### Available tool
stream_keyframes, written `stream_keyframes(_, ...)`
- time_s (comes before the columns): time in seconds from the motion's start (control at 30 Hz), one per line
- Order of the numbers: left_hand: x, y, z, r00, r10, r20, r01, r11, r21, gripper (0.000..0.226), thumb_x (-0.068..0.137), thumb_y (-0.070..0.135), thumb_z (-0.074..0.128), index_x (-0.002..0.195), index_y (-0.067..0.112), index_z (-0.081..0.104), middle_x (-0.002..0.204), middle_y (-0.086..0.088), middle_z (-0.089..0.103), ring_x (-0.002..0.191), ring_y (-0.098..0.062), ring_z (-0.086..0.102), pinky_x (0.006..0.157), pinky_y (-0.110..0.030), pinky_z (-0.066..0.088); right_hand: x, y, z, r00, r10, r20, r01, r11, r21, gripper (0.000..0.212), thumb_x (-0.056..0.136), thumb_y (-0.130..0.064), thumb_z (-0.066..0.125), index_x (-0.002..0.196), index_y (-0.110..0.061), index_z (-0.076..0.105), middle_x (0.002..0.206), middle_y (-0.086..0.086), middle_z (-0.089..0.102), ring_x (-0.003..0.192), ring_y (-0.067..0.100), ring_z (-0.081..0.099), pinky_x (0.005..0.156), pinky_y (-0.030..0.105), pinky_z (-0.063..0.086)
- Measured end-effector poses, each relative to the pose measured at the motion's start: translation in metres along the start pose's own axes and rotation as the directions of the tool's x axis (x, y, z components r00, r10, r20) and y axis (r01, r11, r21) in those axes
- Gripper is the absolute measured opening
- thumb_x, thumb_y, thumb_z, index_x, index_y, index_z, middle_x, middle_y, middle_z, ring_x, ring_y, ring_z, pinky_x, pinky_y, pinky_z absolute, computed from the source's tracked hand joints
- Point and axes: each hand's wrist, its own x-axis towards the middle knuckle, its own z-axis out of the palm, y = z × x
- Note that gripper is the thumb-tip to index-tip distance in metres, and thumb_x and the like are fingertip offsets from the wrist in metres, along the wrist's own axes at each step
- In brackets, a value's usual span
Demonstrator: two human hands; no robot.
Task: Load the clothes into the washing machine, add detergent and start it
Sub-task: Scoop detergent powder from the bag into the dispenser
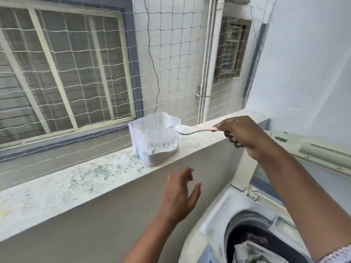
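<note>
Beyond a rope net [79, 59] we look out at a pale building with barred windows and drainpipes; on our side a speckled ledge [76, 179] tops a grey wall and runs from lower left to upper right. At lower right sits our washer [218, 226], lid [296, 160] raised, clothes [252, 249] showing dark and white in the drum.

Our right arm reaches up and across from the lower right corner, passing over the washer, wrist bent slightly down. Our left forearm rises from the bottom edge in front of the wall.

On the ledge stands a cut-off translucent tub [154, 138] with grey-white detergent [160, 157] lying low inside.

Our right hand [245, 132] curls its fingers around the end of a pink spoon [195, 129], holding it level with the bowl just beside the tub's right rim and heaped with powder. Our left hand [179, 194] hangs below the ledge, palm facing right, fingers spread and relaxed, holding nothing and touching nothing.
</note>
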Motion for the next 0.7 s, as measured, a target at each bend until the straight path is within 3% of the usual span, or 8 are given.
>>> stream_keyframes(0.07,-0.001,0.007,0.014,0.958,-0.129,0.256,0.150,0.987,-0.061,0.029,0.092,0.036,0.057,0.118,0.030,0.045,0.084,0.019,0.055,0.076,0.002,0.052,0.070,-0.022,0.044,-0.006,0.013,-0.013,0.999,0.024,-0.036,-0.025,1.000,-0.005,0.012,0.090,-0.011,0.063,0.087,-0.005,0.073,0.057,0.001,0.037,0.045,0.010,0.025,0.042,0.019,0.016)
stream_keyframes(0.13,-0.004,0.005,0.032,0.876,-0.182,0.446,0.284,0.943,-0.174,0.030,0.093,0.031,0.059,0.120,0.033,0.047,0.090,0.016,0.062,0.079,-0.003,0.059,0.073,-0.025,0.050,-0.014,0.028,-0.028,0.996,0.060,-0.070,-0.061,0.998,-0.014,0.011,0.090,-0.012,0.064,0.087,-0.007,0.073,0.057,0.001,0.040,0.045,0.010,0.027,0.042,0.018,0.018)
stream_keyframes(0.23,-0.007,0.005,0.057,0.755,-0.291,0.588,0.550,0.770,-0.324,0.033,0.092,0.018,0.064,0.122,0.025,0.052,0.104,0.002,0.067,0.088,-0.006,0.064,0.079,-0.022,0.052,-0.026,0.052,-0.050,0.985,0.118,-0.127,-0.122,0.992,-0.026,0.015,0.090,-0.013,0.064,0.092,0.000,0.072,0.056,0.001,0.041,0.046,0.011,0.028,0.042,0.020,0.020)
stream_keyframes(0.33,-0.008,0.016,0.083,0.625,-0.426,0.654,0.756,0.539,-0.371,0.030,0.093,0.010,0.063,0.122,0.014,0.055,0.107,-0.012,0.064,0.088,-0.014,0.062,0.073,-0.021,0.052,-0.041,0.074,-0.076,0.971,0.167,-0.170,-0.171,0.985,-0.005,0.014,0.092,-0.008,0.061,0.090,-0.003,0.074,0.051,-0.001,0.041,0.044,0.011,0.028,0.043,0.020,0.020)
stream_keyframes(0.5,-0.012,0.034,0.137,0.519,-0.412,0.749,0.834,0.436,-0.338,0.021,0.094,0.015,0.063,0.114,0.021,0.059,0.106,-0.008,0.066,0.084,-0.011,0.063,0.073,-0.027,0.049,-0.064,0.115,-0.120,0.932,0.255,-0.257,-0.261,0.965,0.011,0.015,0.092,-0.009,0.061,0.091,-0.007,0.076,0.048,-0.004,0.043,0.039,0.007,0.029,0.039,0.019,0.022)
stream_keyframes(0.7,-0.023,0.065,0.197,0.458,-0.350,0.817,0.845,0.456,-0.279,0.020,0.093,0.015,0.064,0.113,0.019,0.062,0.105,-0.005,0.066,0.085,-0.009,0.062,0.073,-0.019,0.048,-0.096,0.168,-0.169,0.870,0.354,-0.343,-0.358,0.932,0.055,0.015,0.092,-0.012,0.063,0.091,-0.004,0.076,0.052,-0.002,0.039,0.042,0.008,0.028,0.042,0.020,0.021)
